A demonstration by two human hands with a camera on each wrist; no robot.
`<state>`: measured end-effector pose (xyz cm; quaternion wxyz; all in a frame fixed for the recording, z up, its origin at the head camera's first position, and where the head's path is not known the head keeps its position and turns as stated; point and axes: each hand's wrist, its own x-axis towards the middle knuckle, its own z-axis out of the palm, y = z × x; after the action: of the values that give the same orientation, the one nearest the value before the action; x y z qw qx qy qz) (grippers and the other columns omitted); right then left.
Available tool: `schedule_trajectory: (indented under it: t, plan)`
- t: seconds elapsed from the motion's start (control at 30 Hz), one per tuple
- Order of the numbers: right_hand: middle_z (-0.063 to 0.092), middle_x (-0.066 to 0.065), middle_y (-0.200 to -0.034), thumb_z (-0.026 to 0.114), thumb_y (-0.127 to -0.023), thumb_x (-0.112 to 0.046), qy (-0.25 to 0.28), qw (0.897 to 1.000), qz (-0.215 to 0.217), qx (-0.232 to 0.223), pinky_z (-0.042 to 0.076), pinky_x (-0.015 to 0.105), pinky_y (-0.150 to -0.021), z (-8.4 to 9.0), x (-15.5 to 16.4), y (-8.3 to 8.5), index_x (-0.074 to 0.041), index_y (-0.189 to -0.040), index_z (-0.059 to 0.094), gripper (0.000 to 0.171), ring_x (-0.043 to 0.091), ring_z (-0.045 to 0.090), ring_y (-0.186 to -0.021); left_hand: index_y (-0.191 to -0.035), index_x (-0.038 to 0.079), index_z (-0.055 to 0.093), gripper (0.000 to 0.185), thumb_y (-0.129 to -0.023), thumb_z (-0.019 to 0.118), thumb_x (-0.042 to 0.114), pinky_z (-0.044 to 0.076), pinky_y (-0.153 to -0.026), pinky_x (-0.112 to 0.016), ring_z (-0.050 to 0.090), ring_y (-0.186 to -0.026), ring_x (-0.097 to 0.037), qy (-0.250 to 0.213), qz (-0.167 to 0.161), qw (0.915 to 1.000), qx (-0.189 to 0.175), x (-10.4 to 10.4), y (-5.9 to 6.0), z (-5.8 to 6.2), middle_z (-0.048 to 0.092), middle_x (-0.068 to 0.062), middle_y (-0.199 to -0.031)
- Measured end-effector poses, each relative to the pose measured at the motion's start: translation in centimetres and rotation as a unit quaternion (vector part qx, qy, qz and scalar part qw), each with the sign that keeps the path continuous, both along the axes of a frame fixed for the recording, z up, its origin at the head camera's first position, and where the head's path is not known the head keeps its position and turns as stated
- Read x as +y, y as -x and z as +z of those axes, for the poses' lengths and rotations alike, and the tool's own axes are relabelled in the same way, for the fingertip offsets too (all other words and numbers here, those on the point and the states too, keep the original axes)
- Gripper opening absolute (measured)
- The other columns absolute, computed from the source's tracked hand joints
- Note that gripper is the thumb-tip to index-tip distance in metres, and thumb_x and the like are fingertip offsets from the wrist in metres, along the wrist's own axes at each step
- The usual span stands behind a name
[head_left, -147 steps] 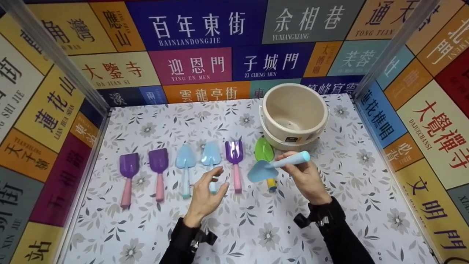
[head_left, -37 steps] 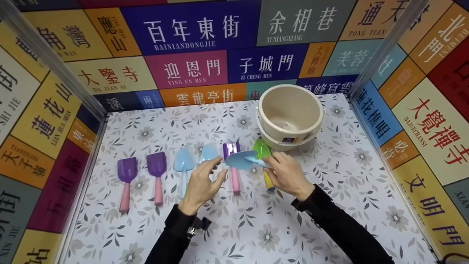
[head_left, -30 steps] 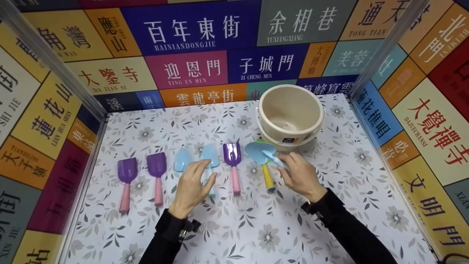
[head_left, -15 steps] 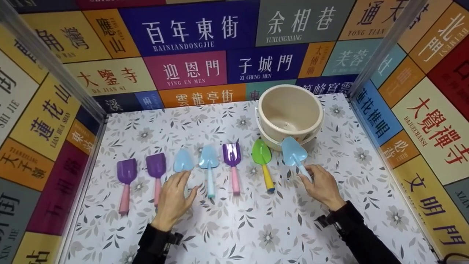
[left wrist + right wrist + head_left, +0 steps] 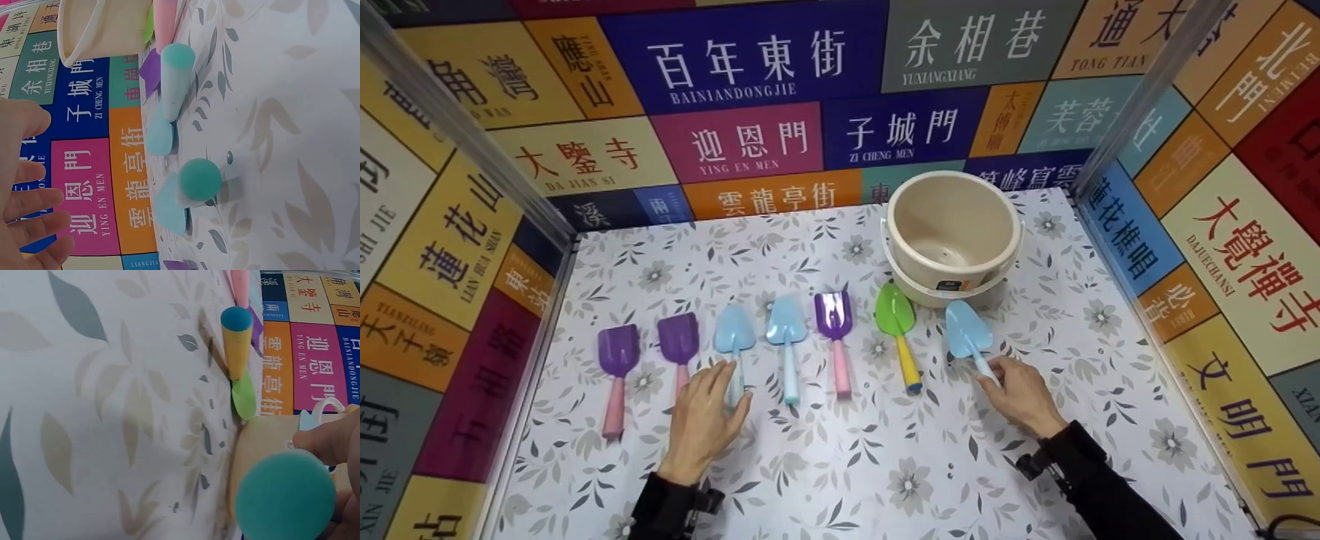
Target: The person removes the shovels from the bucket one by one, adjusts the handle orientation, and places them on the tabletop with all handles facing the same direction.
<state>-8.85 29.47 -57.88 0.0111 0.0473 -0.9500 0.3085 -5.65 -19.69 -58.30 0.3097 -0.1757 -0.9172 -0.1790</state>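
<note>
My right hand (image 5: 1024, 394) pinches the handle of a light blue toy shovel (image 5: 966, 328), whose blade points away from me, just in front of the bucket. In the right wrist view its round teal handle end (image 5: 286, 498) shows large beside my thumb. My left hand (image 5: 701, 420) has loose, slightly bent fingers and holds nothing. It hovers by the handle of another light blue shovel (image 5: 734, 330), partly covering the pink handle of a purple shovel (image 5: 679, 337). A second light blue shovel (image 5: 787, 322) lies to the right of that hand.
A cream bucket (image 5: 907, 259) with a white handle stands at the back right. In the row on the flowered tabletop (image 5: 840, 465) also lie a green shovel with yellow handle (image 5: 895, 311), a purple slotted one (image 5: 833, 315) and a purple one (image 5: 618, 349) at far left. Printed walls enclose the table.
The held light blue shovel has gone from across the purple slotted and green shovels to the right, its blade turning to point away. My left hand has moved left and nearer me.
</note>
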Motion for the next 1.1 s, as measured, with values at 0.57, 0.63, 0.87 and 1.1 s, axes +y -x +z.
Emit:
schedule_trajectory:
  t: [0.57, 0.63, 0.87, 1.1]
  plan:
    - [0.066, 0.010, -0.079, 0.067, -0.096, -0.024, 0.012, 0.986, -0.049, -0.159, 0.045, 0.033, -0.064, -2.6, -1.6, 3.3, 0.003, -0.099, 0.070, 0.027, 0.024, 0.058, -0.072, -0.125, -0.005, 0.069, 0.053, -0.081, 0.084, 0.020, 0.060, -0.086, -0.051, 0.070, -0.102, -0.040, -0.003, -0.002, 0.9997, -0.025, 0.1, -0.3, 0.1, 0.073, -0.025, -0.119]
    - [0.067, 0.011, -0.080, 0.067, -0.096, -0.024, 0.005, 0.986, -0.052, -0.160, 0.046, 0.033, -0.066, -2.6, -1.7, 3.4, 0.004, -0.100, 0.070, 0.029, 0.025, 0.060, -0.074, -0.125, -0.006, 0.069, 0.053, -0.081, 0.084, 0.019, 0.060, -0.085, -0.051, 0.070, -0.102, -0.040, -0.002, -0.004, 0.9997, -0.023, 0.0, -0.3, 0.0, 0.073, -0.025, -0.119]
    - [0.065, 0.010, -0.080, 0.069, -0.096, -0.029, 0.002, 0.981, -0.069, -0.183, 0.044, 0.031, -0.064, -2.8, -2.0, 3.7, 0.001, -0.096, 0.069, 0.030, 0.022, 0.056, -0.071, -0.124, -0.006, 0.069, 0.053, -0.080, 0.084, 0.019, 0.059, -0.082, -0.050, 0.070, -0.099, -0.039, -0.005, -0.008, 0.9998, -0.017, 0.0, -0.3, -0.2, 0.073, -0.025, -0.117]
    - [0.070, 0.012, -0.082, 0.072, -0.094, -0.031, -0.008, 0.983, -0.070, -0.171, 0.045, 0.032, -0.062, -2.9, -2.1, 3.6, 0.000, -0.094, 0.072, 0.030, 0.023, 0.059, -0.070, -0.124, -0.006, 0.069, 0.053, -0.080, 0.084, 0.019, 0.059, -0.084, -0.050, 0.070, -0.099, -0.039, -0.007, -0.009, 0.9998, -0.019, 0.1, -0.3, -0.3, 0.073, -0.024, -0.117]
